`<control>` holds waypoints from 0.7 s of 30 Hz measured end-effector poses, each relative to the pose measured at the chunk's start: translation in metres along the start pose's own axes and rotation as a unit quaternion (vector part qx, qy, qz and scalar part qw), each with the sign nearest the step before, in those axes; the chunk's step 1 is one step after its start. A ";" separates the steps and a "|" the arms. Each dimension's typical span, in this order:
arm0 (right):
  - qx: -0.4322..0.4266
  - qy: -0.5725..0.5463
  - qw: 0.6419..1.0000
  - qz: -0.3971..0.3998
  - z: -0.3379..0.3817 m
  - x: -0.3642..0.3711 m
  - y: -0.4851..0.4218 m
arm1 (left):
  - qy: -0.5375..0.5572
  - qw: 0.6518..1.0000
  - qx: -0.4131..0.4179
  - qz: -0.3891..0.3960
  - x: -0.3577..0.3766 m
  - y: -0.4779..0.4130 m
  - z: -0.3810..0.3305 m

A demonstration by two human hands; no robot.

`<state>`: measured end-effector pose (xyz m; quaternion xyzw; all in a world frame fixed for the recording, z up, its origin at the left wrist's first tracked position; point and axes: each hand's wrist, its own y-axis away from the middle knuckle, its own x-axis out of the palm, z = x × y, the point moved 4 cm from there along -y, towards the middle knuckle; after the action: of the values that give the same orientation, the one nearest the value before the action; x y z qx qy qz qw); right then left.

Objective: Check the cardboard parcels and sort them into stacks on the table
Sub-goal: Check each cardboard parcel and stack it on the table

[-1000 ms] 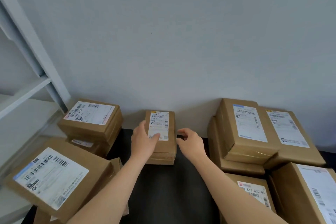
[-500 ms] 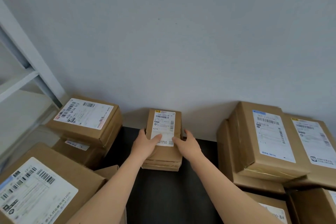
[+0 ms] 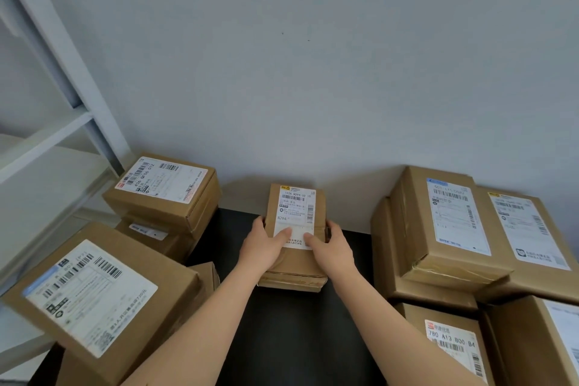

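A small cardboard parcel [image 3: 294,207] with a white label lies on top of a short stack of similar small parcels [image 3: 291,282] in the middle of the black table [image 3: 297,338], close to the wall. My left hand [image 3: 266,247] grips the top parcel's left edge, thumb on the label. My right hand [image 3: 332,249] grips its right edge, thumb also on the label. Both hands hold the near end of the parcel.
A stack of labelled parcels [image 3: 163,191] stands at the back left, and a large parcel [image 3: 94,294] lies near left. Several bigger parcels [image 3: 451,226] are piled on the right, another [image 3: 451,345] in front. A white shelf frame [image 3: 62,72] rises at the left.
My right hand moved in from beside the small parcel and took hold of its right edge. Both hands now clasp the top parcel, and the view has moved closer.
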<state>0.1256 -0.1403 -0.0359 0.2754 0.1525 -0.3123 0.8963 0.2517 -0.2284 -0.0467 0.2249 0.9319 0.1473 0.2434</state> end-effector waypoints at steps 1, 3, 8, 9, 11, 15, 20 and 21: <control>-0.002 0.000 1.000 -0.004 -0.001 -0.001 0.004 | -0.001 1.000 0.002 0.001 0.001 0.004 0.001; -0.006 0.000 1.000 -0.011 -0.004 -0.004 0.016 | -0.009 1.000 0.005 0.003 0.003 0.015 0.003; -0.010 0.021 0.999 -0.022 -0.016 -0.016 0.044 | -0.039 0.999 -0.010 -0.002 0.006 0.042 0.012; -0.008 0.027 0.999 -0.021 -0.021 -0.018 0.051 | -0.044 0.999 -0.013 0.002 0.008 0.049 0.014; -0.003 0.034 0.999 -0.018 -0.031 -0.021 0.063 | -0.047 0.999 -0.016 0.011 0.012 0.061 0.020; -0.003 0.037 0.999 -0.013 -0.051 -0.023 0.087 | -0.050 0.998 -0.014 0.020 0.020 0.087 0.034; 0.012 0.033 0.999 0.000 -0.075 -0.021 0.108 | -0.067 0.997 -0.015 0.030 0.024 0.113 0.055; 0.015 0.032 0.999 0.005 -0.079 -0.019 0.112 | -0.068 0.997 -0.018 0.030 0.023 0.117 0.059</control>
<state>0.1750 -0.0115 -0.0463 0.2992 0.1754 -0.3011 0.8883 0.3050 -0.1067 -0.0601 0.2574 0.9032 0.1557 0.3063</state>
